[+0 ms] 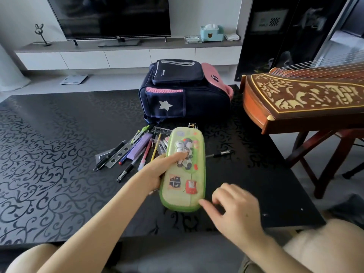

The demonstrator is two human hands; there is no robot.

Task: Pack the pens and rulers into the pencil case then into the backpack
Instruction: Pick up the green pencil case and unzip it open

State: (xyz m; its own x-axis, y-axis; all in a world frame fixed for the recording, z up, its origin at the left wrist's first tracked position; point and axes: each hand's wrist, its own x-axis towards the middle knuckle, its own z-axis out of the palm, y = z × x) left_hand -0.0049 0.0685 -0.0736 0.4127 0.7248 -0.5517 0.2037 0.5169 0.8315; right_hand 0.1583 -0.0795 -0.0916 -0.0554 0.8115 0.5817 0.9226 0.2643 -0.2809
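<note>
A green pencil case with stickers lies closed on the black table. My left hand grips its left edge, thumb across the top. My right hand hovers at the case's near right corner, one fingertip touching it, fingers loosely curled and holding nothing. Left of the case lies a heap of several pens, a clear stencil ruler, a purple box and a green compass. One black pen lies alone to the right. A navy and pink backpack stands behind, zipped.
A carved wooden zither on a stand overhangs the table's right side. A TV on a low cabinet, with a tissue box, stands at the back. My knees are at the table's near edge.
</note>
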